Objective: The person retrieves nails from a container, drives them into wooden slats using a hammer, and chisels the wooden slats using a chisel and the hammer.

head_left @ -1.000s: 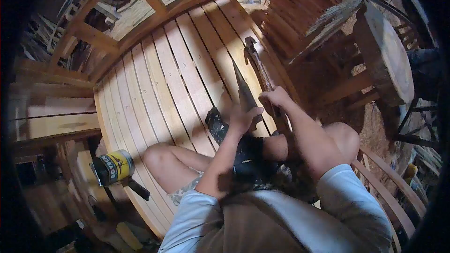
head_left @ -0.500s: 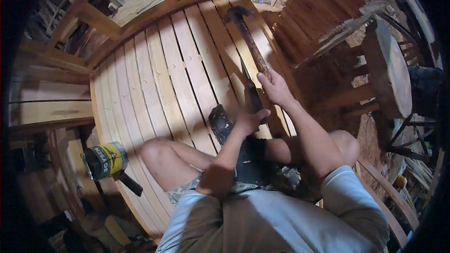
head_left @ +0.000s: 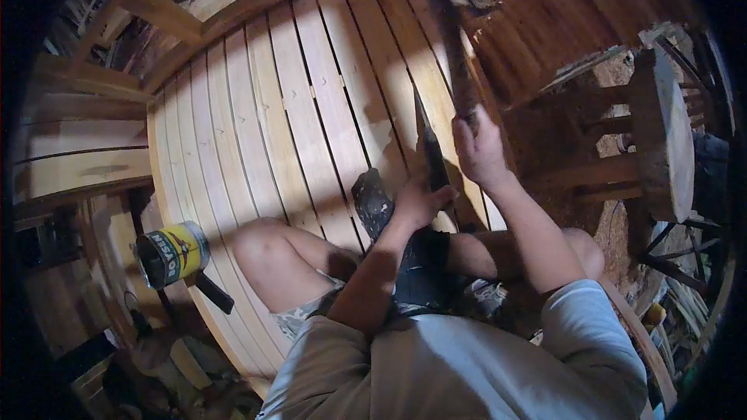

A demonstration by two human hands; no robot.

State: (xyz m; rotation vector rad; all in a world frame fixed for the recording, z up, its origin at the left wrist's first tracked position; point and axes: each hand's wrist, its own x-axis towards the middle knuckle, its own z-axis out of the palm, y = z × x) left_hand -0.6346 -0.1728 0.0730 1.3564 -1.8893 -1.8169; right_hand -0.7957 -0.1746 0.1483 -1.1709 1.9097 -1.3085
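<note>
My right hand [head_left: 481, 152] is closed around the handle of a claw hammer [head_left: 451, 39], its blurred dark head raised toward the far right corner of the slatted wooden platform [head_left: 257, 124]. My left hand [head_left: 420, 204] is low over the slats, in front of my crossed legs, its fingers curled. Just beyond its fingers is a long, dark tapered shape [head_left: 434, 155] pointing away; I cannot tell what it is. Beside this hand lies a dark, light-spotted shoe-like item [head_left: 373, 198].
A yellow-labelled Boysen can [head_left: 173, 254] stands at the platform's left edge, a dark flat-ended object [head_left: 214, 293] beside it. A wooden frame [head_left: 163, 12] borders the far side. At right are a corrugated brown sheet [head_left: 576, 15] and a round-topped wooden stool [head_left: 665, 136].
The hammer has swung up, its head now nearer the camera and blurred. My right hand has moved slightly right. My left hand stays low near the dark tapered shape.
</note>
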